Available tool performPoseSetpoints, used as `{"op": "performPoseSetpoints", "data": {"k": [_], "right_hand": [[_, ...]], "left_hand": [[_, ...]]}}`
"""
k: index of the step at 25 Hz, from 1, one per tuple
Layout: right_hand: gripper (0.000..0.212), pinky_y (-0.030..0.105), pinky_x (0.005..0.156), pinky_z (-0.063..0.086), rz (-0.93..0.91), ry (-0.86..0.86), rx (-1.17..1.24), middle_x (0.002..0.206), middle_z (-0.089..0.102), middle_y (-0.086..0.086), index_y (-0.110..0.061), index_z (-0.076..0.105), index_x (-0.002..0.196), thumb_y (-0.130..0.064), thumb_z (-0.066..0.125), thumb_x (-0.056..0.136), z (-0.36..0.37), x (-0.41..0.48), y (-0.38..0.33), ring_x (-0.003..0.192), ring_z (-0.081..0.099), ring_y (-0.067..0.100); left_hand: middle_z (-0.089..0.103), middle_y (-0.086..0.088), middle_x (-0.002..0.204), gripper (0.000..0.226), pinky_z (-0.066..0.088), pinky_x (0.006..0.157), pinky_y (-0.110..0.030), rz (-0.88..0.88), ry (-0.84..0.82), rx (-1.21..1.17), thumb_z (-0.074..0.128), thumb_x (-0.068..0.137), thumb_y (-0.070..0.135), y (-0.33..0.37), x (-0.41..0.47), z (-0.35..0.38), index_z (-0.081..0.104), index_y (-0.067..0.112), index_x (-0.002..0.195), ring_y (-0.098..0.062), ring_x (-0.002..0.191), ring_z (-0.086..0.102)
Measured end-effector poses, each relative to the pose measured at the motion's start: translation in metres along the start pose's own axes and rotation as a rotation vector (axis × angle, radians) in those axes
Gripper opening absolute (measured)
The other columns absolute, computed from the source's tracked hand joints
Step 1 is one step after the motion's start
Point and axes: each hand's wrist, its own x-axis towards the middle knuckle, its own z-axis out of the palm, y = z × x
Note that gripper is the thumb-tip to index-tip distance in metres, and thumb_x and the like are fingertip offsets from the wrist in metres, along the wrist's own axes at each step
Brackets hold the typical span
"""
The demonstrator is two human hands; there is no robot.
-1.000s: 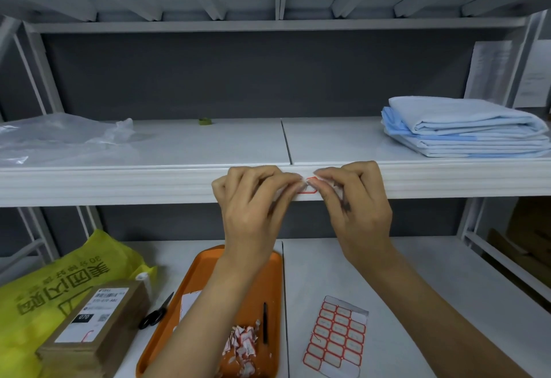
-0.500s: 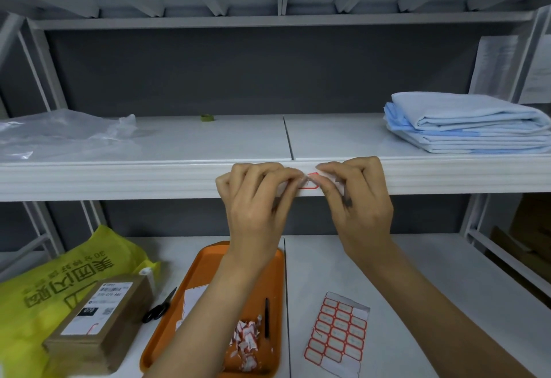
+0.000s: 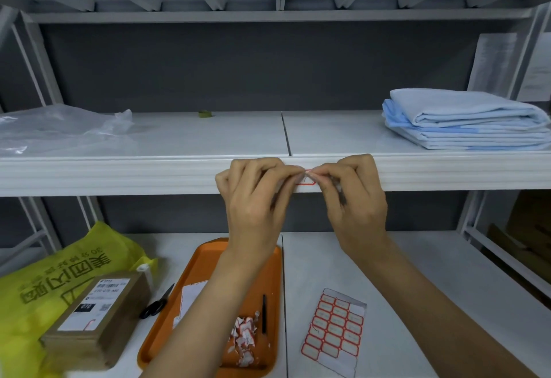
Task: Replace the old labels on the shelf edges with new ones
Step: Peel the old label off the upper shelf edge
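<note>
A red-bordered white label (image 3: 306,181) sits on the front edge of the middle shelf (image 3: 119,175), mostly hidden by my fingers. My left hand (image 3: 256,199) and my right hand (image 3: 351,199) meet at it with curled fingers, their tips pinching at the label's upper part. A sheet of new red-bordered labels (image 3: 334,330) lies on the lower shelf to the right. An orange tray (image 3: 208,261) below my left arm holds a pile of torn label scraps (image 3: 244,339) and a black pen (image 3: 264,312).
Folded blue cloth (image 3: 465,121) lies on the middle shelf at right, crumpled clear plastic (image 3: 59,127) at left, a small green object (image 3: 205,114) at the back. On the lower shelf sit a yellow bag (image 3: 59,270), a brown parcel (image 3: 95,318) and black scissors (image 3: 156,303).
Both hands stay at the label on the shelf edge; the fingertips have drawn closer together over its top. The camera has shifted slightly.
</note>
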Motion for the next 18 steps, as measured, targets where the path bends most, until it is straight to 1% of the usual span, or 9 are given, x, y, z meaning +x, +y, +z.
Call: {"op": "performPoseSetpoints", "data": {"k": [2, 4, 6, 9, 11, 13, 15, 18], "right_hand": [[0.012, 0.022, 0.079, 0.049, 0.045, 0.008, 0.005, 0.092, 0.063, 0.013, 0.004, 0.068, 0.095, -0.006, 0.066, 0.088, -0.0005, -0.0011, 0.001, 0.086, 0.054, 0.02], [0.014, 0.021, 0.082, 0.048, 0.065, 0.006, -0.009, 0.088, 0.067, 0.018, 0.005, 0.068, 0.096, -0.006, 0.066, 0.087, 0.0002, -0.0017, 0.0014, 0.088, 0.055, 0.02], [0.013, 0.024, 0.08, 0.051, 0.043, 0.003, -0.005, 0.09, 0.066, 0.016, 0.003, 0.067, 0.097, -0.006, 0.064, 0.089, 0.0007, -0.0018, 0.0014, 0.088, 0.055, 0.02], [0.011, 0.027, 0.077, 0.052, 0.036, 0.001, 0.033, 0.098, 0.055, 0.006, 0.004, 0.067, 0.096, -0.004, 0.061, 0.091, -0.0015, 0.0017, -0.0002, 0.087, 0.054, 0.02], [0.01, 0.027, 0.078, 0.052, 0.017, -0.006, 0.025, 0.1, 0.051, 0.004, 0.001, 0.064, 0.099, -0.005, 0.058, 0.093, -0.0026, 0.0036, -0.0022, 0.087, 0.054, 0.021], [0.01, 0.025, 0.08, 0.05, 0.01, -0.005, -0.003, 0.1, 0.053, 0.006, -0.001, 0.06, 0.101, -0.007, 0.058, 0.093, -0.0024, 0.0032, -0.0038, 0.088, 0.053, 0.021], [0.011, 0.021, 0.081, 0.047, 0.043, 0.008, 0.0, 0.095, 0.06, 0.011, 0.001, 0.064, 0.099, -0.004, 0.064, 0.089, -0.0022, 0.0009, -0.0025, 0.088, 0.053, 0.02], [0.011, 0.024, 0.079, 0.049, 0.024, 0.011, -0.005, 0.094, 0.059, 0.011, 0.003, 0.065, 0.097, -0.003, 0.064, 0.088, -0.0014, -0.0012, 0.0011, 0.087, 0.053, 0.021]], "left_hand": [[0.069, -0.004, 0.093, 0.019, 0.026, 0.084, -0.022, -0.001, -0.007, 0.004, 0.067, 0.089, 0.029, 0.0006, 0.0002, -0.0004, 0.075, 0.014, 0.096, -0.015, 0.096, 0.051], [0.069, -0.005, 0.092, 0.018, 0.026, 0.083, -0.022, 0.01, -0.008, 0.004, 0.068, 0.089, 0.03, 0.0003, 0.0001, 0.0007, 0.076, 0.015, 0.096, -0.016, 0.095, 0.051], [0.069, -0.005, 0.091, 0.018, 0.026, 0.082, -0.024, 0.013, 0.001, 0.003, 0.069, 0.087, 0.029, 0.0003, 0.0008, 0.0017, 0.076, 0.014, 0.095, -0.016, 0.094, 0.051], [0.069, -0.005, 0.09, 0.016, 0.026, 0.08, -0.027, 0.003, 0.004, 0.016, 0.07, 0.087, 0.028, 0.0024, 0.0021, 0.0024, 0.075, 0.014, 0.092, -0.016, 0.094, 0.05], [0.068, -0.004, 0.091, 0.015, 0.026, 0.08, -0.027, -0.008, -0.008, 0.036, 0.07, 0.087, 0.028, 0.0042, 0.002, 0.0027, 0.074, 0.014, 0.091, -0.016, 0.094, 0.05], [0.068, -0.004, 0.092, 0.016, 0.026, 0.08, -0.027, -0.02, -0.015, 0.043, 0.069, 0.088, 0.029, 0.0056, 0.0014, 0.0025, 0.074, 0.014, 0.092, -0.016, 0.095, 0.049], [0.067, -0.005, 0.093, 0.019, 0.027, 0.08, -0.027, -0.023, -0.013, 0.034, 0.066, 0.089, 0.031, 0.0057, 0.0007, 0.0019, 0.074, 0.014, 0.094, -0.016, 0.095, 0.05], [0.068, -0.006, 0.092, 0.016, 0.027, 0.08, -0.027, 0.003, -0.013, 0.038, 0.07, 0.087, 0.028, 0.003, 0.0008, 0.003, 0.075, 0.014, 0.095, -0.017, 0.095, 0.05]]}}
